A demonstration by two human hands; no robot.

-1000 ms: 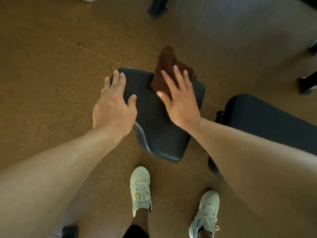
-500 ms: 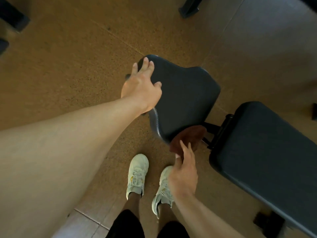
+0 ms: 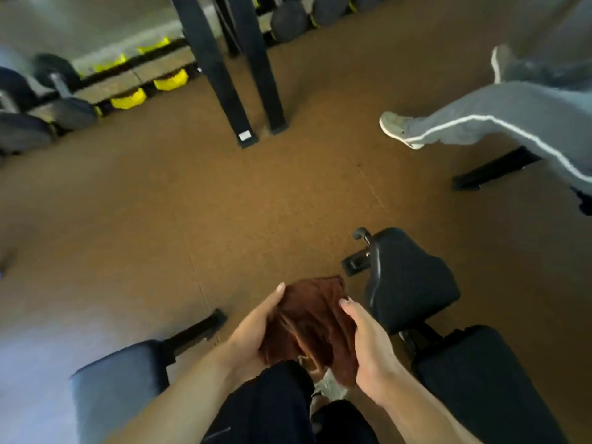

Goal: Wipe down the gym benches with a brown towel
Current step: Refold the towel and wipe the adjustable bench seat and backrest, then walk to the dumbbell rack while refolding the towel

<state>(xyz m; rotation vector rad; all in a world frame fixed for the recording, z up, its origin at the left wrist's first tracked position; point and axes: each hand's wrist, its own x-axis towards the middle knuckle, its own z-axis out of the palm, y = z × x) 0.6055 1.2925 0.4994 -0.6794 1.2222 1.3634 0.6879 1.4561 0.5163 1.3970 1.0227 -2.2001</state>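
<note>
Hands, left hand [image 3: 253, 328] and right hand [image 3: 368, 344], gripped crumpled brown cloth towel [image 3: 310, 318] between them, off black padded bench seat [image 3: 413, 283]; refolding step, judged; next needs towel back on padding

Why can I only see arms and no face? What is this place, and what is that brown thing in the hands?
The camera sits on the person's head and looks forward and down, so you see what they see: their own arms, never their face. There is no machine here, just two bare hands. The left hand and the right hand hold a brown towel between them, each with a grip on one side of the bunched cloth. The place is a gym with a brown floor. To the right stands a black padded bench, and another bench pad shows at lower left. The towel is for wiping these. Far back along the wall lie dumbbells, a bit blurry. At upper right you see another person's leg in grey trousers with a white stripe.
</note>
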